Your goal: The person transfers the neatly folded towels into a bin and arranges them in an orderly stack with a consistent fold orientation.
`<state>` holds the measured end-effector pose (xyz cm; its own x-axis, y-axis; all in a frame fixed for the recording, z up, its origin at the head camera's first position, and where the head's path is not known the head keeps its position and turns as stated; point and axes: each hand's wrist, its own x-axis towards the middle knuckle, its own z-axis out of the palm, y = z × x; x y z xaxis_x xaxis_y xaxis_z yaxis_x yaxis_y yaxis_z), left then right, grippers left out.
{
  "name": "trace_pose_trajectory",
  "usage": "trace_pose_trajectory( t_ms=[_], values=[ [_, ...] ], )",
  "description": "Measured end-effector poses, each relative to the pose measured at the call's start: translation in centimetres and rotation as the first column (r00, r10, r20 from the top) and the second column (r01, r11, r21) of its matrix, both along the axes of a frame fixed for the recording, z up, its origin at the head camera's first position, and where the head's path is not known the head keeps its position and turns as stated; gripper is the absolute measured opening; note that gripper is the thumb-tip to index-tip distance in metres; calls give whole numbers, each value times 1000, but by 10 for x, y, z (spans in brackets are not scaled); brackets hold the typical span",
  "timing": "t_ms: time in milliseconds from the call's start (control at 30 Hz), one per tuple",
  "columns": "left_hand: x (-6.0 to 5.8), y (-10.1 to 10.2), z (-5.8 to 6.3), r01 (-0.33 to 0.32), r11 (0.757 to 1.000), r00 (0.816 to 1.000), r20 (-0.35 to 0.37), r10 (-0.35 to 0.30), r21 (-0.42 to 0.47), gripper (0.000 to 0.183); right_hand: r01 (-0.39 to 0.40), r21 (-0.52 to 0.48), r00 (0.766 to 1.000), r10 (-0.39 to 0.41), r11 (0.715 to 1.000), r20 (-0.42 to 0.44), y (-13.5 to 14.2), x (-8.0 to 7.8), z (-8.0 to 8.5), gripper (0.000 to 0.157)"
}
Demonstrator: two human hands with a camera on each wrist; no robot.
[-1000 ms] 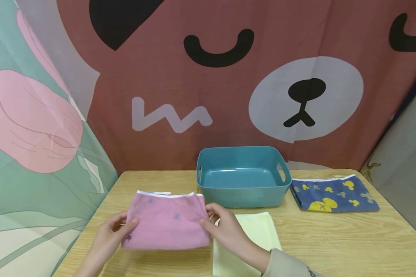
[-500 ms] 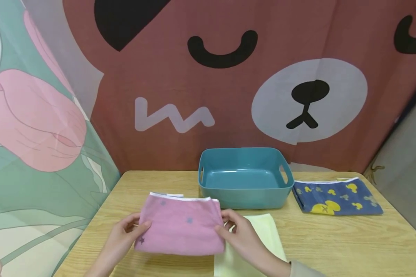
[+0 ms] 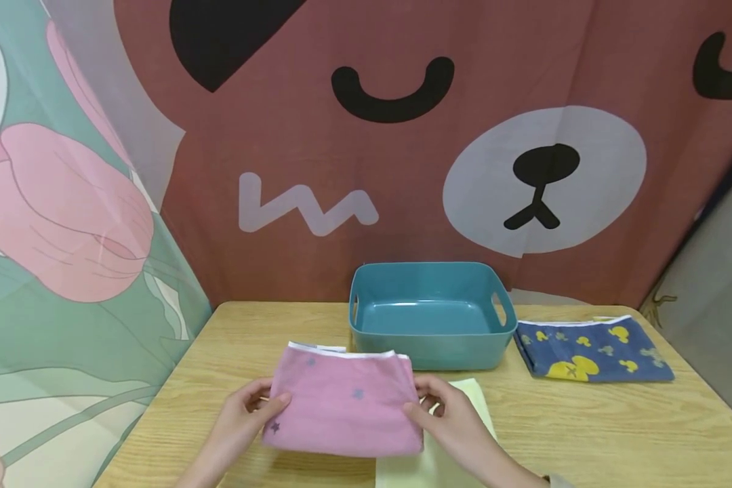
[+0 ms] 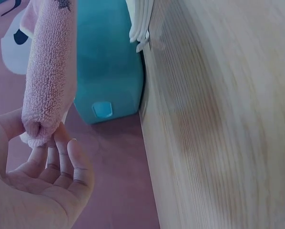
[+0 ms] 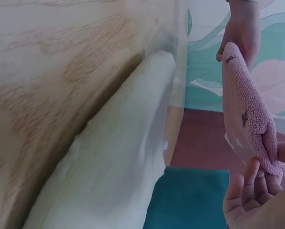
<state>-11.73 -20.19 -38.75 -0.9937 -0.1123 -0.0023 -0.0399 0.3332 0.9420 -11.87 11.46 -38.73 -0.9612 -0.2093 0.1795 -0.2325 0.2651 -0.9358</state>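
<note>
A folded pink towel (image 3: pixel 344 413) with small grey stars and a white hem hangs between both hands, above the table. My left hand (image 3: pixel 251 415) pinches its left side, thumb in front and fingers behind. At the other side my right hand (image 3: pixel 451 413) holds it the same way. Both wrist views show the towel's thick terry folds (image 4: pixel 49 71) between thumb and fingers, raised off the wood. Partly behind the towel and right hand, a folded pale yellow towel (image 3: pixel 427 471) lies on the table.
A teal basin (image 3: pixel 433 349) with handle holes stands at the table's back, nothing inside it. To its right lies a folded navy towel (image 3: pixel 622 352) with yellow figures. The wooden table (image 3: pixel 585 434) meets a bear-print curtain (image 3: pixel 280 271) behind.
Both hands have carried the pink towel to the right, so that it now overlaps the yellow towel in the head view. The basin and navy towel stay put.
</note>
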Motion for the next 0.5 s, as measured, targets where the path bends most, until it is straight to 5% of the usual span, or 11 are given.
trace_pose_trajectory(
  t_ms=[167, 500],
  values=[
    [-1, 9, -3, 47, 999, 999, -16, -47, 10, 30, 5, 36, 999, -4, 999, -41, 12, 1, -3, 26],
    [-7, 30, -5, 115, 991, 993, -20, -113, 76, 33, 86, 77, 996, -88, 993, 21, 28, 3, -3, 25]
  ],
)
